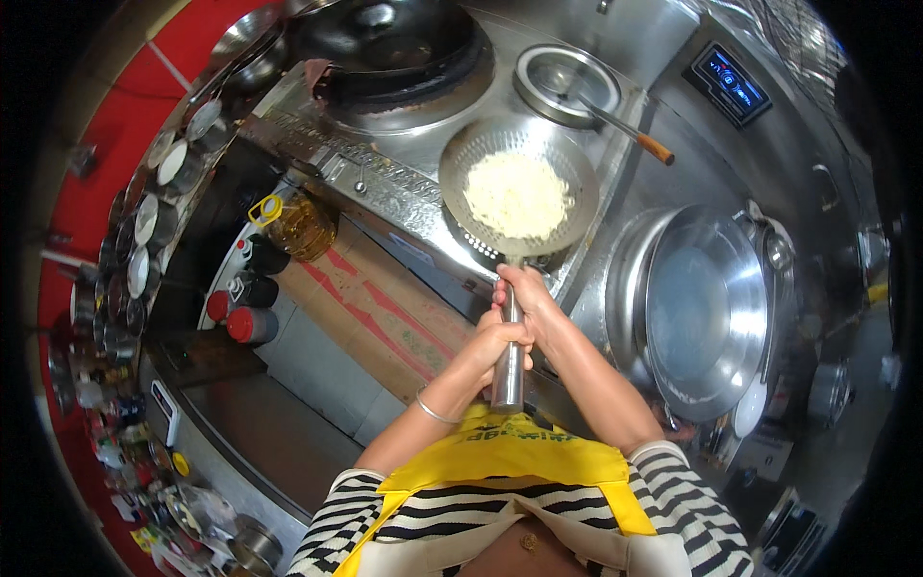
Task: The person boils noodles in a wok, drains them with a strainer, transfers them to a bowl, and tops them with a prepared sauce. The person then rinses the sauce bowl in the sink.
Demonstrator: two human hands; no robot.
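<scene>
Both my hands are closed around the metal handle of a large perforated strainer ladle (pixel 456 173). My left hand (pixel 505 346) grips lower on the handle, nearer my body; my right hand (pixel 530 292) grips higher, close to the bowl. A mound of pale, shredded or noodle-like food (pixel 518 195) lies in the ladle's bowl. The ladle is over the steel stove counter, above a dark round part with holes that it partly hides. Just beyond it a round steel vessel (pixel 537 108) holds a wooden-handled utensil (pixel 652 148).
A big black wok (pixel 389 36) sits on the burner at the back. On the right stands a wide steel basin (pixel 692 310) with cloudy liquid. Left and below are an oil jug (pixel 303 227), red-lidded containers (pixel 251 324) and a shelf of metal pots (pixel 155 220).
</scene>
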